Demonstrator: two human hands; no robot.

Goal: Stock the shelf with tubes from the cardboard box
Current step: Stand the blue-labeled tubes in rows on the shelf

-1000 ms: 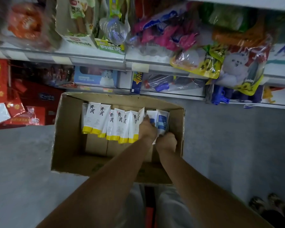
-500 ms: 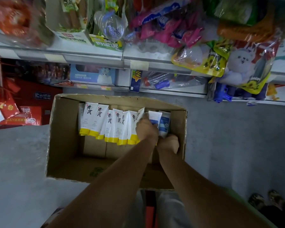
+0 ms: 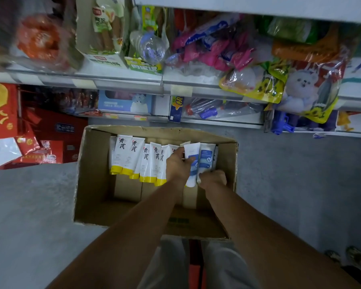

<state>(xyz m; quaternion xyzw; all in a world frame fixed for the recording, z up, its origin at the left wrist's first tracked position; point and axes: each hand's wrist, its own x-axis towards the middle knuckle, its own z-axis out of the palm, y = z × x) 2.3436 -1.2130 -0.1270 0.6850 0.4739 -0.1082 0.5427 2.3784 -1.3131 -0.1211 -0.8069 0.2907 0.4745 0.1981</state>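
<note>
Head view: both hands work the right end of the cardboard box [image 3: 96, 184]. Two blue tubes [image 3: 206, 161] lean on its far wall, long axis pointing away, caps nearest. Now the left hand [image 3: 177, 165] curls over one's upper half; the right hand [image 3: 214, 179], nearer, pinches the cap ends. Half a second on, one tube has slid out toward the person.

The cardboard box [image 3: 93, 176] sits open-topped on the floor in front of the shelf [image 3: 121, 82]. Against its far wall, a row of yellow-capped tubes [image 3: 133, 157], white with black characters, lies side by side, caps toward the near side. Two white tubes with blue labels end the row on the right. The left hand [image 3: 176, 163] grips the inner blue-label tube [image 3: 192, 174]. The right hand [image 3: 214, 179] pinches the cap end of the outer blue-label tube [image 3: 206, 158].
</note>
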